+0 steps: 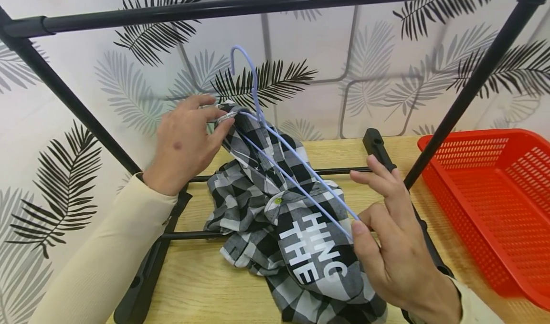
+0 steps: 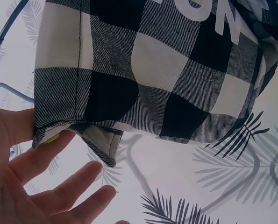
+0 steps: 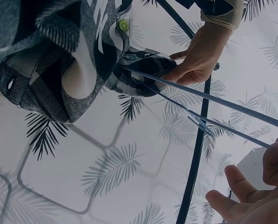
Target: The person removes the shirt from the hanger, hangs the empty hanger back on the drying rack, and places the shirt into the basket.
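Observation:
A black, grey and white checked shirt (image 1: pixel 253 195) with white lettering hangs bunched in the middle of the head view. My left hand (image 1: pixel 189 142) pinches the shirt's collar edge between thumb and fingers; the left wrist view shows the cloth (image 2: pixel 143 79) draped over that hand's fingertips. A light blue hanger (image 1: pixel 309 171) slants down across the shirt, its hook pointing up, one arm inside the collar. My right hand (image 1: pixel 391 238) pinches the hanger's free lower end between thumb and index finger, other fingers spread. A green button (image 3: pixel 123 24) shows on the shirt in the right wrist view.
A black rack frame surrounds the work, with its top bar (image 1: pixel 275 2) above the hanger hook and lower crossbars near the table. A red plastic basket (image 1: pixel 468 224) stands at the right on the wooden table (image 1: pixel 202 286). Leaf-patterned covering (image 1: pixel 142 90) lines the back.

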### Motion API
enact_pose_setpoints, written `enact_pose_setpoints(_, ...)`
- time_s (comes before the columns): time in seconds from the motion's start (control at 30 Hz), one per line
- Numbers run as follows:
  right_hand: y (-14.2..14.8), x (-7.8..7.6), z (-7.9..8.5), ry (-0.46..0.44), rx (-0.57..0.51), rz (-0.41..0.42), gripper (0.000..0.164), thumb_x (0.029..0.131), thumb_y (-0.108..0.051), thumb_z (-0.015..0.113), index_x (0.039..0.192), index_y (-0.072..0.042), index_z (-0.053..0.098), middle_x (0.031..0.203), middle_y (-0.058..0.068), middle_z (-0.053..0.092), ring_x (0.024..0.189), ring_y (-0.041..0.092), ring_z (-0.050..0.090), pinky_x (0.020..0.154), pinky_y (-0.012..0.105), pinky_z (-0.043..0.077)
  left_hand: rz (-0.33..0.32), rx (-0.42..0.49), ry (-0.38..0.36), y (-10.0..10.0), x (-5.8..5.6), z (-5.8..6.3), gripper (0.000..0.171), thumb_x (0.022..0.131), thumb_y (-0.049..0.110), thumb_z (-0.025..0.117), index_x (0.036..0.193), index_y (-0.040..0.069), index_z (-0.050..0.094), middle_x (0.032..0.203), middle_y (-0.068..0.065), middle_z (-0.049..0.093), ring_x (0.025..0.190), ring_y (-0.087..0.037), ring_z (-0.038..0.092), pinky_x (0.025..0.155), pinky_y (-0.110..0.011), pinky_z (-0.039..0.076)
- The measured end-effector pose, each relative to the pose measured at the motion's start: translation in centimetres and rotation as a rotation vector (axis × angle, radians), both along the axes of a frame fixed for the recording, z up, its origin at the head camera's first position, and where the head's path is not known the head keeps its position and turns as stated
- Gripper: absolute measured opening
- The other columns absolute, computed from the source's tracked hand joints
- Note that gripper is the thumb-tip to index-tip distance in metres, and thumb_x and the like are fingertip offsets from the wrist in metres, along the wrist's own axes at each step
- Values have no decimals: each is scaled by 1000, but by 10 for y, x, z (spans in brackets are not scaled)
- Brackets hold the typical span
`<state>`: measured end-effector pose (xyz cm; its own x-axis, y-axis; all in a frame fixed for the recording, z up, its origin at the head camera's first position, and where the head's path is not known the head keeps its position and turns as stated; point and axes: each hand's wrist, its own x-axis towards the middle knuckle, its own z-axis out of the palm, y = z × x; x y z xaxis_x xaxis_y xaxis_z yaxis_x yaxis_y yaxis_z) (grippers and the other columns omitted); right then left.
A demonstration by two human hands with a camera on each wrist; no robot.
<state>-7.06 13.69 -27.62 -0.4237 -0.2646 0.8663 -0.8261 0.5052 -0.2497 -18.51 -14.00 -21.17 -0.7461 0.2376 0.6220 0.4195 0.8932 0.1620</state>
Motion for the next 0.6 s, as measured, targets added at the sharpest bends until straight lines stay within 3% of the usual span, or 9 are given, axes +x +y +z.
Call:
enact_pose_setpoints(0.3, 0, 1, 4, 48, -44, 23, 41, 99, -25, 36, 64, -6, 45, 116, 34, 47, 127, 46, 33, 102, 65, 12, -7, 18, 19, 3, -1, 2, 26, 90, 27, 62, 94, 6, 74, 119, -9, 62, 114, -28, 54, 80, -56, 41)
enact_pose_setpoints(0.6, 3, 3, 4, 22, -48, 25, 42, 100, -26, 35, 65, -5, 45, 117, 35, 46, 128, 46, 32, 105, 61, 11, -20, 16, 41, 5, -4, 1, 27, 90, 28, 61, 94, 4, 74, 117, -11, 62, 113, -29, 54, 78, -53, 43)
